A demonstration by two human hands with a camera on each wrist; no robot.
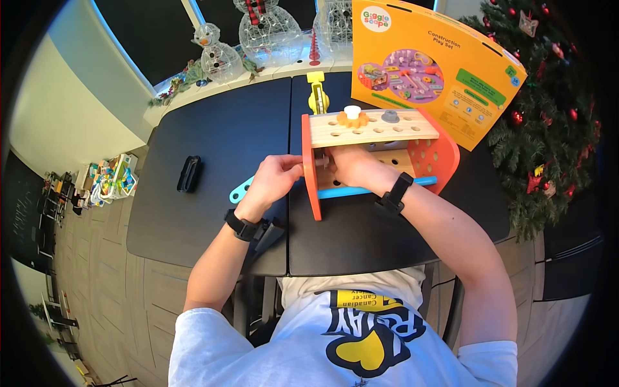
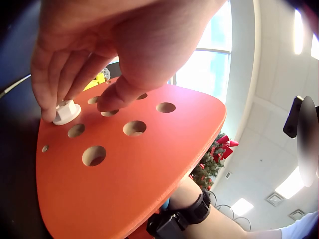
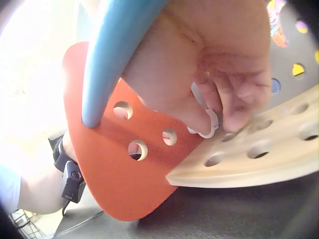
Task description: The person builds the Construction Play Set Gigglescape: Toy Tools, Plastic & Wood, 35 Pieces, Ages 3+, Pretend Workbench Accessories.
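A toy workbench has orange-red side panels (image 2: 164, 134) full of round holes, a wooden top (image 1: 325, 133) and a blue bar (image 1: 342, 192). My left hand (image 1: 276, 179) is at the outer face of its left panel. There its fingers hold the white hexagonal head of a toy bolt (image 2: 66, 112), seated against a hole. My right hand (image 1: 356, 169) reaches inside the bench, under the top. Between its thumb and fingers it pinches a white ring-shaped nut (image 3: 211, 124) close to that panel's inner face; the fingers partly hide it.
On the bench top sit an orange gear with a white bolt (image 1: 352, 116) and a grey nut (image 1: 391, 117). A yellow-green toy tool (image 1: 317, 97) stands behind. A blue holed strip (image 1: 241, 191) and a black case (image 1: 189, 174) lie left; a yellow box (image 1: 445, 39) stands at the back.
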